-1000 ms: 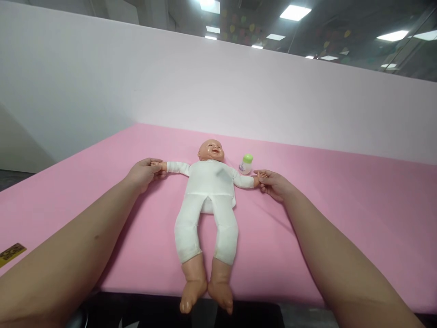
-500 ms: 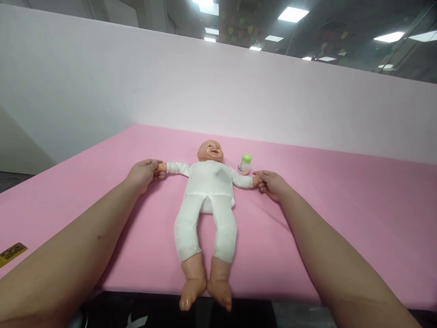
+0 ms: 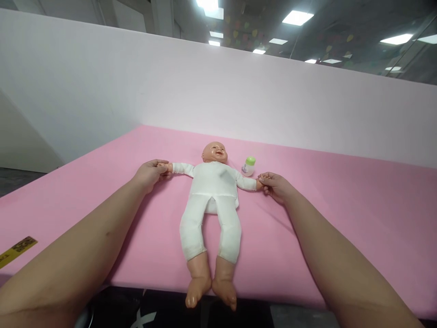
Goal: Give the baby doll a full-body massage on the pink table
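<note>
A baby doll [image 3: 213,180] with a white cloth body lies on its back on the pink padded table [image 3: 273,255], head away from me, bare feet over the front edge. Its two arms are stretched out sideways. My left hand [image 3: 151,175] is closed around the doll's hand on the left. On the other side, my right hand [image 3: 276,186] pinches the doll's other hand between thumb and fingers. Both small doll hands are partly hidden by my fingers. Just beyond my right hand stands a small clear bottle [image 3: 248,169] with a green cap.
Behind the table rises a white partition [image 3: 239,91], with a glass pane reflecting ceiling lights above it. A yellow label strip [image 3: 18,249] with a printed code is stuck near the table's left front. The table's front edge runs just below the doll's ankles.
The whole scene has shifted slightly to the right in view. Both hands keep their hold on the doll's hands, and the doll's pose looks nearly the same.
</note>
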The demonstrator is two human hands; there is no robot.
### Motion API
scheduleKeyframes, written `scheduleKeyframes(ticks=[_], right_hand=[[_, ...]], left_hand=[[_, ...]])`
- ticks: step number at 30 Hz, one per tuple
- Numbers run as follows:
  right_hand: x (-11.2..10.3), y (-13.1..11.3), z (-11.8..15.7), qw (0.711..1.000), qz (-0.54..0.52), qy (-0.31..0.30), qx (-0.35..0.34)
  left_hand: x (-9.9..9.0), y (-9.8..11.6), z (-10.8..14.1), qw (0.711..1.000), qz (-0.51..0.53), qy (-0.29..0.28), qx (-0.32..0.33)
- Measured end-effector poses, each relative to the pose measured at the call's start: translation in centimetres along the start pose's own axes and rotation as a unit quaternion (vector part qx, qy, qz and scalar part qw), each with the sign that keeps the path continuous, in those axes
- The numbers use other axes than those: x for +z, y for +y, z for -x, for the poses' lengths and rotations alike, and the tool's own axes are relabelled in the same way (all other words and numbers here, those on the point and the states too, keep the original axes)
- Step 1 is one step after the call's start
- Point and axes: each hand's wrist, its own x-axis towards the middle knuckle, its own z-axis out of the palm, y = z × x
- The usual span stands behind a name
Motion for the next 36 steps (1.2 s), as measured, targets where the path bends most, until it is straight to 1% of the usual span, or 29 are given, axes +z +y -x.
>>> scheduleKeyframes(ticks=[4, 9, 12, 15, 19, 22, 25, 29, 33, 36], right_hand=[[0.4, 0.0, -0.1, 0.999, 0.027, 0.024, 0.004], [0.4, 0.2, -0.6, 0.998, 0.011, 0.055, 0.013], [0.2, 0.2, -0.7, 0.998, 0.003, 0.063, 0.010], [0.1, -0.1, -0.5, 0.999, -0.023, 0.043, 0.019], [0.0, -0.5, -0.1, 0.999, -0.051, -0.006, 0.014], [0.1, -0.6, 0.1, 0.999, -0.031, -0.031, 0.002], [0.1, -0.6, 0.1, 0.999, 0.001, -0.036, 0.002], [0.1, -0.3, -0.3, 0.999, 0.028, -0.006, 0.017], [0.1, -0.1, -0.7, 0.999, 0.020, 0.025, 0.020], [0.1, -0.1, -0.7, 0.999, -0.008, 0.035, 0.022]], left_hand=[[0.0, -0.2, -0.1, 1.000, 0.000, 0.015, 0.002], [-0.2, -0.2, -0.5, 0.999, 0.012, 0.046, -0.019], [-0.1, 0.1, -0.4, 0.998, 0.028, 0.043, -0.030], [-0.1, 0.2, -0.2, 0.999, 0.035, 0.017, -0.027], [-0.2, 0.3, 0.0, 1.000, 0.025, -0.011, -0.013], [-0.2, 0.3, 0.0, 1.000, 0.011, -0.023, -0.010], [-0.1, 0.4, -0.1, 1.000, 0.008, -0.012, -0.014], [0.0, 0.5, -0.2, 0.999, 0.002, 0.013, -0.033], [0.1, 0.8, 0.0, 0.998, -0.009, 0.006, -0.058], [-0.1, 0.9, 0.0, 0.998, -0.003, -0.005, -0.060]])
